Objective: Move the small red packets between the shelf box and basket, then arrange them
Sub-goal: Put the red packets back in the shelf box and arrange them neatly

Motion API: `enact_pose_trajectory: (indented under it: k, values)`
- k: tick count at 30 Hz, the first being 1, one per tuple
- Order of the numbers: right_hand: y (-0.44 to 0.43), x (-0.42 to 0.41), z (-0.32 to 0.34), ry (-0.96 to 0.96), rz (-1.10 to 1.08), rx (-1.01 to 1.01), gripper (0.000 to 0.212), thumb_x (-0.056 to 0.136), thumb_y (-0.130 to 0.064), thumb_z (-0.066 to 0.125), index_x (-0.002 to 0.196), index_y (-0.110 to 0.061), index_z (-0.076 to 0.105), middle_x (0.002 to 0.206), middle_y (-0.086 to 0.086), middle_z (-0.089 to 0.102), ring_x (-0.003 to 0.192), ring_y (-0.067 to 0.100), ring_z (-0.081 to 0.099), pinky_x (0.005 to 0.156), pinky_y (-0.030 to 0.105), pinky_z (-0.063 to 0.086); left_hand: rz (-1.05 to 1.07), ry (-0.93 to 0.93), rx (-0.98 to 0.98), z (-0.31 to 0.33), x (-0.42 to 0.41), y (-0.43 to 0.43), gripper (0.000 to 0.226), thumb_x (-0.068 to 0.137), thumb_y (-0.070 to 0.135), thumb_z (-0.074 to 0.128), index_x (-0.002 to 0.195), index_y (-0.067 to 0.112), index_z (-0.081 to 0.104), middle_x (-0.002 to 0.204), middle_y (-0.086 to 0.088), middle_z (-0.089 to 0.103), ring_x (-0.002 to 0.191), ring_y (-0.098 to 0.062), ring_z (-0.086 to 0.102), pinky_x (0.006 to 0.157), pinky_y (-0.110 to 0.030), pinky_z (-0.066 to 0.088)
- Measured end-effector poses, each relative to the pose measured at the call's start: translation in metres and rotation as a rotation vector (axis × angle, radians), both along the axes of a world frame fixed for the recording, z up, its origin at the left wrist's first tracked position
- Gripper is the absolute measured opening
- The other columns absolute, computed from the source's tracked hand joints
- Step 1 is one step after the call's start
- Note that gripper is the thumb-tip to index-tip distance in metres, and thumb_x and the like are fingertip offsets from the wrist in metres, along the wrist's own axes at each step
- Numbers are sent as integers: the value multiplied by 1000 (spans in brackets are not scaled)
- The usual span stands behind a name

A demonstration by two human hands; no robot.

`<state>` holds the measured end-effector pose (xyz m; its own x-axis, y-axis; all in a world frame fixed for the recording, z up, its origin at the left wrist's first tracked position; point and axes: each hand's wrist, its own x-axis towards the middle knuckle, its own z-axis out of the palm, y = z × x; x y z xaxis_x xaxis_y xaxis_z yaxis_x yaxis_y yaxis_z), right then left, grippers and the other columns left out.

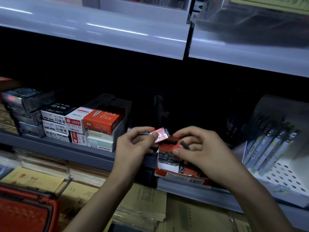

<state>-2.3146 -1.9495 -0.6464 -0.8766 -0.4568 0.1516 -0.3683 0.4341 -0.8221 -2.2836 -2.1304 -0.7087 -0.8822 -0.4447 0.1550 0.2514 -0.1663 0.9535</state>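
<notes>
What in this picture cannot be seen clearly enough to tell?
Head view:
Inside of the open red cardboard box: covered by the right hand, which pinches another red packet; count unknown.
Red plastic basket: cut off by left and bottom edges.
Print on the small shiny red packet pinched by the left hand: blurred.
Shelf back: too dark.

On the shelf, text reads upside down. An orange box [102, 120] shows "deli". Beside it, a white box [75, 121] shows "deli" and "S207"; a lower box [78, 138] repeats "S207". A pale box [100, 135] reads "12pcs", and a green-white box [101, 145] reads "0.5".
</notes>
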Motion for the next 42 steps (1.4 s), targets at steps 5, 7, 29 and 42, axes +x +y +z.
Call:
enact_pose_trajectory:
  k: [5,7,29,42]
  values:
    - [-6,0,-7,16,-52,86,19,79,-13,86,86,-23,72,73,0,73,64,10,73,70,30,61,-2,0,-5,-1,0,1,15,89,12,76,104,11,76,84,-11,79,75,-16,75,64,-18,57]
    - [-7,2,-10,1,1,155,13,89,-12,76,92,-25,75,76,0,74,69,9,73,75,32,62,-4,0,-13,0,0,1,15,89,12,76,104,11,76,83,-11,79,73,-13,74,64,-18,57]
    - [-28,11,-27,244,-159,380,6,88,-28,77,85,-30,72,71,-15,67,67,-2,61,63,24,53,-12,0,-13,-1,1,4,16,88,9,76,104,7,75,84,-12,79,77,-25,77,68,-25,61]
    - [-34,18,-22,196,-207,446,18,83,-42,79,90,-28,70,82,-10,69,80,9,66,76,38,58,0,-9,-28,0,0,6,17,88,11,77,105,8,75,84,-11,79,78,-26,77,69,-25,62]
